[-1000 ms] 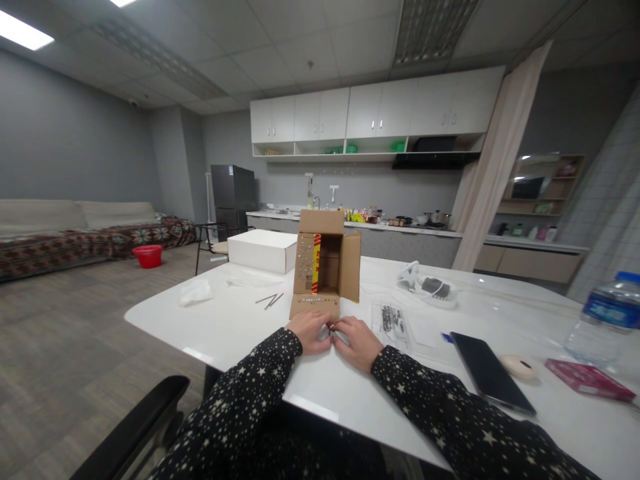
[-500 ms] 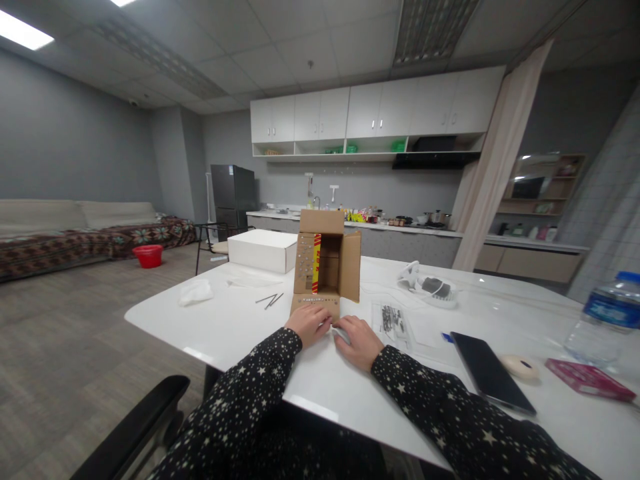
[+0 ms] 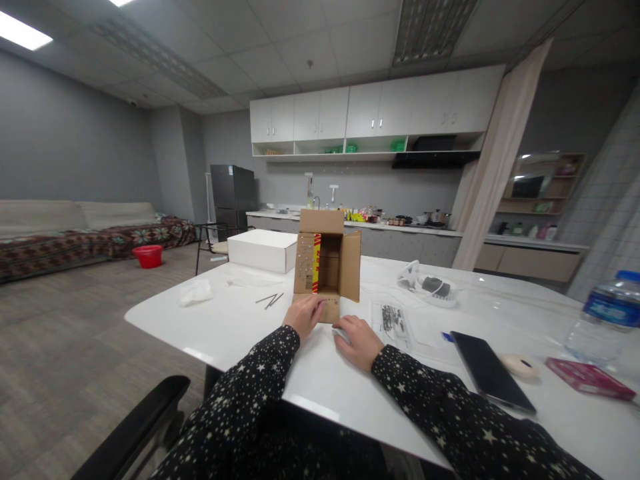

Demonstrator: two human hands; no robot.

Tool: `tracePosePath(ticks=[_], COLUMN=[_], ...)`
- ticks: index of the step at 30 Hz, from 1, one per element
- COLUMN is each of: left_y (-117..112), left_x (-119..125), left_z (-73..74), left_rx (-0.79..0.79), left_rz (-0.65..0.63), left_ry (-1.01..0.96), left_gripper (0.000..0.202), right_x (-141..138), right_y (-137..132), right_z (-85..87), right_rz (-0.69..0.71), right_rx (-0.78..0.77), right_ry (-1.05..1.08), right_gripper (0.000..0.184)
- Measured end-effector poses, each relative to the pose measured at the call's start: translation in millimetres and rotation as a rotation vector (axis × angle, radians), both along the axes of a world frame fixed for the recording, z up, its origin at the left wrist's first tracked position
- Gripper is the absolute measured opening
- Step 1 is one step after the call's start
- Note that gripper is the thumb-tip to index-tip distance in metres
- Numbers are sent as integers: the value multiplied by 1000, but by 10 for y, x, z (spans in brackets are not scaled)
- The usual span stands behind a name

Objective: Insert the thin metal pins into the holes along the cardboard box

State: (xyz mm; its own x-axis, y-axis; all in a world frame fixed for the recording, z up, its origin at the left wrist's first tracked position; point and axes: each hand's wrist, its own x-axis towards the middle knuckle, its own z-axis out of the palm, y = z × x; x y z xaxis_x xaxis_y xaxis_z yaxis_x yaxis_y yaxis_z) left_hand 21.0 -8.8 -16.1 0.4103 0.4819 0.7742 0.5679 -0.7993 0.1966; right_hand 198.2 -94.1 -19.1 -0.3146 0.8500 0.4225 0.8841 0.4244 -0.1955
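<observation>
A small brown cardboard box [image 3: 330,263] lies on its side on the white table [image 3: 240,327], its opening toward me and flaps spread. Rows of small pale dots show on its left flap and bottom flap. My left hand [image 3: 305,317] rests on the bottom flap, fingers curled over its dotted surface. My right hand [image 3: 355,340] lies on the table just right of that flap, fingers curled down around a small pale thing I cannot make out.
A white box [image 3: 263,250] stands behind, with thin dark sticks [image 3: 270,301] and crumpled tissue [image 3: 196,292] to the left. A clear packet [image 3: 393,320], black phone [image 3: 490,380], water bottle [image 3: 605,317], pink packet [image 3: 587,377] and white device [image 3: 430,287] lie right.
My left hand has moved forward from beside my right hand up onto the box's bottom flap. My right hand has stayed in place on the table.
</observation>
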Motion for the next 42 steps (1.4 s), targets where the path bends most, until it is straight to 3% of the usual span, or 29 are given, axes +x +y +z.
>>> tracePosePath(ticks=[22,42], left_y=[80,-2], left_x=[39,64], left_z=[31,119], left_rx=[5,117], left_rz=[135,174], left_ry=[21,210], left_gripper=[20,26], right_x=[4,-8], right_y=[5,6], right_z=[-7,-4], right_rz=[1,0], right_rx=[9,12], right_ry=[-4,-10], right_gripper=[20,20])
